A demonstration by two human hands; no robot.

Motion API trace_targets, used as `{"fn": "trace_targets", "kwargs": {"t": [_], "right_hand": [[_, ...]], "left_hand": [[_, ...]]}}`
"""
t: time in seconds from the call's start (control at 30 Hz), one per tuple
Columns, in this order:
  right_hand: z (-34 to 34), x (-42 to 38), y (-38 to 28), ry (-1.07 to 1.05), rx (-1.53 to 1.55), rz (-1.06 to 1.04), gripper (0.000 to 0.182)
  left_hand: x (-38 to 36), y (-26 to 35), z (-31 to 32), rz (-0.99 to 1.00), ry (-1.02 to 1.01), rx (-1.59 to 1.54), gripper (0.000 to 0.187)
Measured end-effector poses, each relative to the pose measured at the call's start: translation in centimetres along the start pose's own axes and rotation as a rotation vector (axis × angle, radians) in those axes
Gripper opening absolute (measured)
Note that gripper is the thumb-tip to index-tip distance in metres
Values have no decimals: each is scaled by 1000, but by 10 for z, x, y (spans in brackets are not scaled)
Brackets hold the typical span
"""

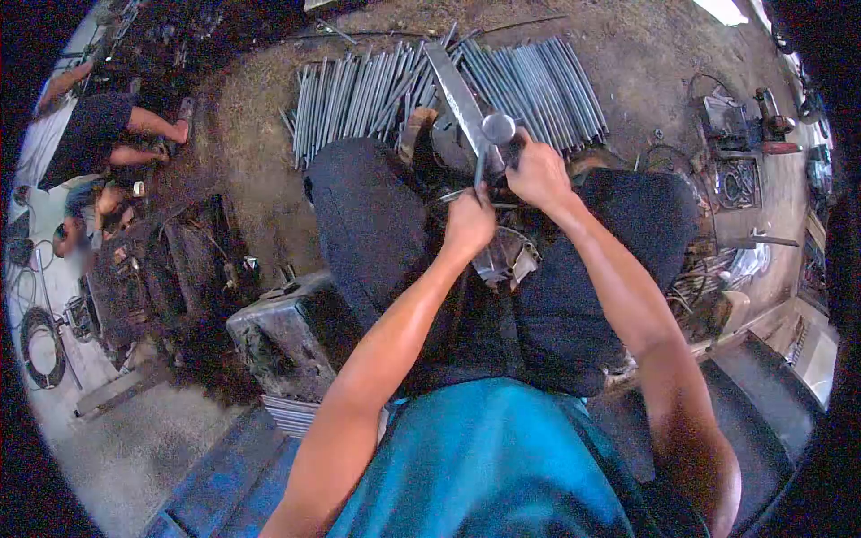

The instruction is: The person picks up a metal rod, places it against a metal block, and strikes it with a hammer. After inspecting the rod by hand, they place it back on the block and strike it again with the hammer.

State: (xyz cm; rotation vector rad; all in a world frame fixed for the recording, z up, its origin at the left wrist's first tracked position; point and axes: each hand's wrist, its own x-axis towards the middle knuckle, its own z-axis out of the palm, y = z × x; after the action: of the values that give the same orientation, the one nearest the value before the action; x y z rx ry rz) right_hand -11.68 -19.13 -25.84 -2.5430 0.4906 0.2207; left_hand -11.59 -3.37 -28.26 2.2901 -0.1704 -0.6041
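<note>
Fingers of the left hand (469, 222) were curled closed round a slim rod (482, 169), those of the right hand (541, 176) round a hammer (499, 128), both at one o'clock; a metal bar (456, 90) pointed toward eleven.

Both bare arms reach forward from the torso (502, 457), slanting inward to meet near the middle! The left grip (470, 226) is curled in a closed fist, its left wrist (454, 258) in line with the left forearm (408, 318). Just beside it, a touch farther forward, there's the right grip (538, 177), fingers wrapped round, back of the hand facing up. The right forearm (619, 278) runs diagonally in from the right elbow (662, 351), which sits well out to the side. And below, the left knee (354, 166) and right knee (659, 202) spread wide, hands working between them!
</note>
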Motion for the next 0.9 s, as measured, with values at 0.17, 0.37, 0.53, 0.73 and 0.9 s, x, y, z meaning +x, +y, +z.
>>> {"fn": "trace_targets", "kwargs": {"t": [0.17,0.37,0.53,0.73,0.9], "right_hand": [[-13,-1,-5,40,209,0,59],[8,-4,17,301,302,-275,50],[9,2,24,62,38,17,48],[-8,-9,17,312,352,-200,50],[4,-9,17,29,153,4,57]], "left_hand": [[2,-8,3,3,-25,-4,49],[0,0,-1,-18,-16,-5,50],[1,-2,4,3,-5,43,49],[4,-12,8,30,-26,-47,49],[6,-6,7,-28,-33,-7,50]]}}
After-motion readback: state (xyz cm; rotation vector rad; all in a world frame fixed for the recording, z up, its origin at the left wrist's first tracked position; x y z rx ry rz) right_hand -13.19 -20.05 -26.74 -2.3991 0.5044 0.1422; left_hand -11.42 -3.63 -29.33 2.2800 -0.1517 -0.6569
